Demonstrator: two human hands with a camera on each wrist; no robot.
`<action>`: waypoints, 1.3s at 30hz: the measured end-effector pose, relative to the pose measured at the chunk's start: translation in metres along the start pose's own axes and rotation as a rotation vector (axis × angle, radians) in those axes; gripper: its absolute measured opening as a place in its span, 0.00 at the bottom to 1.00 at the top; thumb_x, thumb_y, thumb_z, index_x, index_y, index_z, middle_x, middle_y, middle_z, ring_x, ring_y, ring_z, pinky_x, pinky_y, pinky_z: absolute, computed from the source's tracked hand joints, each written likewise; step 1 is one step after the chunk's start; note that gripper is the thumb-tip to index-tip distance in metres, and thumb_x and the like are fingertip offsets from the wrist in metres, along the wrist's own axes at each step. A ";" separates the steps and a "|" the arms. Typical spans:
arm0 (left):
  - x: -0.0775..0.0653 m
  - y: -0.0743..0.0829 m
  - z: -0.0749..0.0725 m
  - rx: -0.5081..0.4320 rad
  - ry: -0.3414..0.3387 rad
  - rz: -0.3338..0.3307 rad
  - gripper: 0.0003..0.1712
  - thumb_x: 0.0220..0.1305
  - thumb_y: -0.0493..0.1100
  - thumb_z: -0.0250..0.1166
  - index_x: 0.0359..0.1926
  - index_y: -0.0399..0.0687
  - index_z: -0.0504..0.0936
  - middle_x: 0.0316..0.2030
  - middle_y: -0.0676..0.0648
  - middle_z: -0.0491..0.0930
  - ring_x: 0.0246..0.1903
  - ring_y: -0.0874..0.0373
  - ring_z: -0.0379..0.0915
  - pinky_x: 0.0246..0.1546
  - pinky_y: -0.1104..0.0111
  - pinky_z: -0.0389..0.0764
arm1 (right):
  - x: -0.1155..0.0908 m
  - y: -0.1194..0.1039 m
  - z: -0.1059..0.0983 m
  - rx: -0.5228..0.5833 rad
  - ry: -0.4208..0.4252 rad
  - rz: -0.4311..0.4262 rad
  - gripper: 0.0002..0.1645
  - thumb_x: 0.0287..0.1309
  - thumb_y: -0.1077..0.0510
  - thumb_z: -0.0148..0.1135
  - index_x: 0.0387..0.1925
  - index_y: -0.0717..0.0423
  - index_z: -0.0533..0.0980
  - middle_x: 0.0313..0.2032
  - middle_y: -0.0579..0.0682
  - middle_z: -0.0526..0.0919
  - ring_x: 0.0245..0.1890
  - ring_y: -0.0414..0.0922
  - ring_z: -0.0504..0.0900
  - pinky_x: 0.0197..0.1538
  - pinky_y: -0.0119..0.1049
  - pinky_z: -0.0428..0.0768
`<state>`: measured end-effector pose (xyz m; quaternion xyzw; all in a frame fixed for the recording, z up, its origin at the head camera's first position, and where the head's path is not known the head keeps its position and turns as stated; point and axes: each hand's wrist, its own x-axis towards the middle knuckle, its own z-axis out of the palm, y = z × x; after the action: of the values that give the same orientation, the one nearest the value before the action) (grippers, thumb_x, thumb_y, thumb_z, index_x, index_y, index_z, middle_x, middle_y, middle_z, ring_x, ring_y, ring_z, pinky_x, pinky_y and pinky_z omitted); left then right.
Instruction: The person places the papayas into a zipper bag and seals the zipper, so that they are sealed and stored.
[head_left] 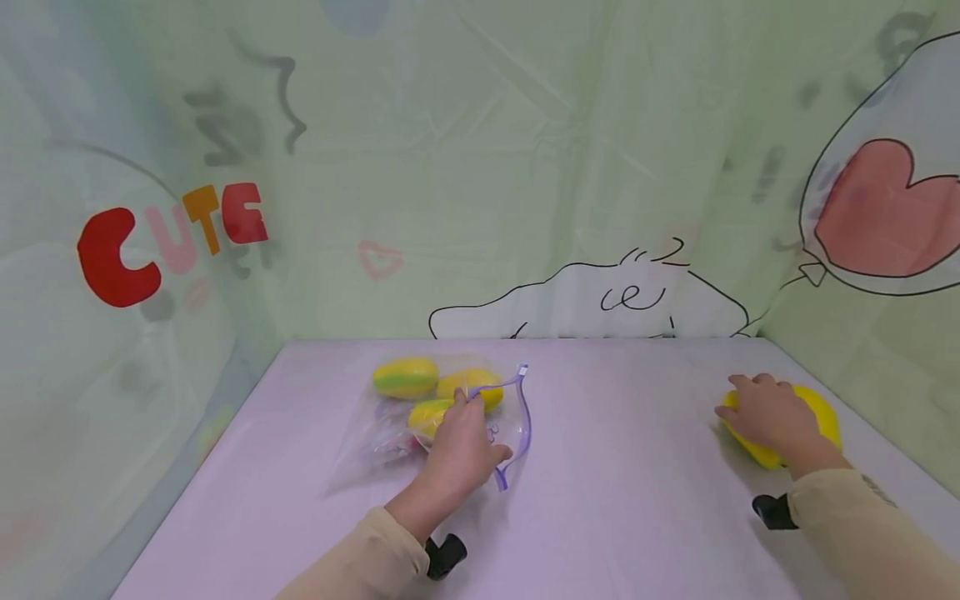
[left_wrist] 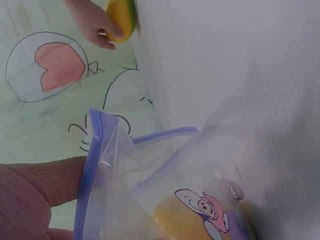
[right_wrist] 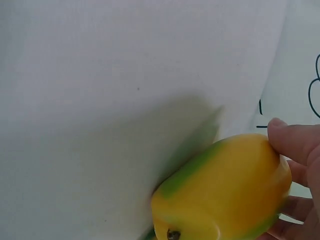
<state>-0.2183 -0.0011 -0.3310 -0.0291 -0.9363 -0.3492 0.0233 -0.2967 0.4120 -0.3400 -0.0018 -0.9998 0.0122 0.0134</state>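
A clear zip bag (head_left: 360, 462) with a purple-edged mouth lies left of the middle of the table, its mouth gaping to the right. Inside are yellow mangoes (head_left: 406, 377), one tinged green. My left hand (head_left: 461, 446) holds the near side of the mouth, fingers at the upper edge and thumb lower down. In the left wrist view the thumb (left_wrist: 65, 182) is against the purple strip (left_wrist: 90, 175). Far to the right, my right hand (head_left: 772, 417) grips a yellow mango (right_wrist: 225, 190) with a green streak and dark stem end, thumb on top and fingers round the far side.
The pale lilac table (head_left: 615, 467) stretches between the hands. A printed green curtain (head_left: 480, 183) rises behind its back edge and along both sides. Black wrist camera mounts (head_left: 446, 557) stick out by both sleeves.
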 end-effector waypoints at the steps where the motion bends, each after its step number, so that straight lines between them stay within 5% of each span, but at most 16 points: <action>1: 0.000 0.000 0.000 0.000 0.000 0.000 0.46 0.54 0.41 0.80 0.70 0.30 0.69 0.76 0.28 0.57 0.67 0.36 0.71 0.65 0.49 0.74 | 0.000 0.000 0.000 -0.004 -0.002 0.000 0.43 0.61 0.48 0.68 0.62 0.79 0.65 0.52 0.83 0.70 0.45 0.75 0.70 0.49 0.69 0.77; 16: -0.002 -0.001 0.000 -0.020 0.006 -0.002 0.46 0.53 0.40 0.80 0.70 0.31 0.69 0.76 0.28 0.56 0.66 0.36 0.72 0.64 0.49 0.75 | -0.005 -0.007 -0.011 0.023 -0.046 -0.015 0.43 0.58 0.48 0.70 0.60 0.79 0.66 0.45 0.78 0.75 0.38 0.65 0.73 0.44 0.60 0.78; 36: -0.001 -0.001 0.000 -0.027 0.002 -0.004 0.46 0.54 0.39 0.79 0.71 0.31 0.68 0.77 0.28 0.55 0.66 0.37 0.72 0.62 0.50 0.77 | -0.021 -0.035 -0.042 0.404 -0.001 -0.030 0.45 0.67 0.46 0.63 0.68 0.74 0.57 0.57 0.76 0.70 0.46 0.63 0.74 0.46 0.50 0.83; 39: -0.001 -0.001 0.000 -0.027 0.001 -0.004 0.46 0.54 0.39 0.79 0.71 0.31 0.68 0.77 0.28 0.55 0.66 0.37 0.73 0.62 0.51 0.78 | -0.025 -0.038 -0.044 0.456 0.011 -0.044 0.45 0.69 0.43 0.62 0.69 0.72 0.57 0.60 0.76 0.68 0.51 0.66 0.73 0.50 0.55 0.83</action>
<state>-0.2171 -0.0018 -0.3312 -0.0275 -0.9315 -0.3620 0.0230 -0.2706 0.3749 -0.2960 0.0229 -0.9709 0.2376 0.0191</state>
